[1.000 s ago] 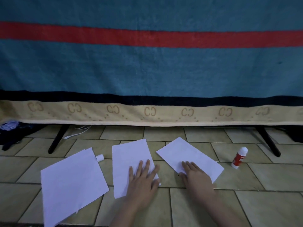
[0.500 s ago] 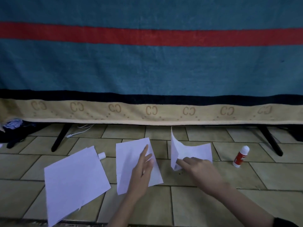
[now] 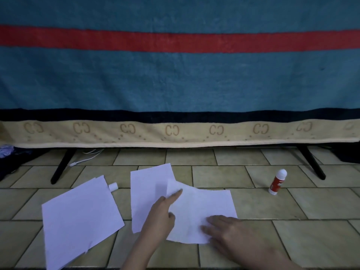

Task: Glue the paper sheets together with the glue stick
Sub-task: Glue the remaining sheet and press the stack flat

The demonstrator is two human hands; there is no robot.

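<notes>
Two sheets (image 3: 200, 213) now overlapping, right hand (image 3: 231, 233) flattening

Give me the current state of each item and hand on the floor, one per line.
Glue stick: upright on the tiles, capped, untouched.
Right sheet: lying over the middle sheet's right edge.
Middle sheet: flat, partly covered.
Left stack of sheets: flat, apart from the others.
White cap: lying beside the stack's far corner.
Left hand: forefinger out, at the overlap.
Right hand: flat, pressing the right sheet.
</notes>
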